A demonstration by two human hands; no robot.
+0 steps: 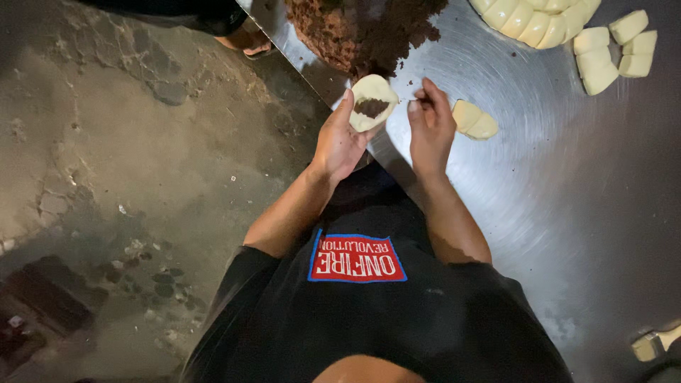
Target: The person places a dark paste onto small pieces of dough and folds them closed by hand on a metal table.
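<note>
**Now, filling sits in the dough cup**

Right now my left hand (340, 142) cups a flattened dough round (373, 101) near the top middle of the frame, a dab of dark brown filling (371, 108) in its hollow. My right hand (429, 124) hovers just beside it, fingertips pinched together, grasping nothing I can make out. The filling heap (355, 32) lies above on the steel table (539, 184). The round juts past my fingers near the table's edge, so a loose hold could spill filling onto the floor (106, 142).

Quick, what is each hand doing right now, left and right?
Left hand: cupped, holding a flat dough piece with dark filling on it.
Right hand: fingers pinched together near the dough; whether it holds anything cannot be told.
</note>
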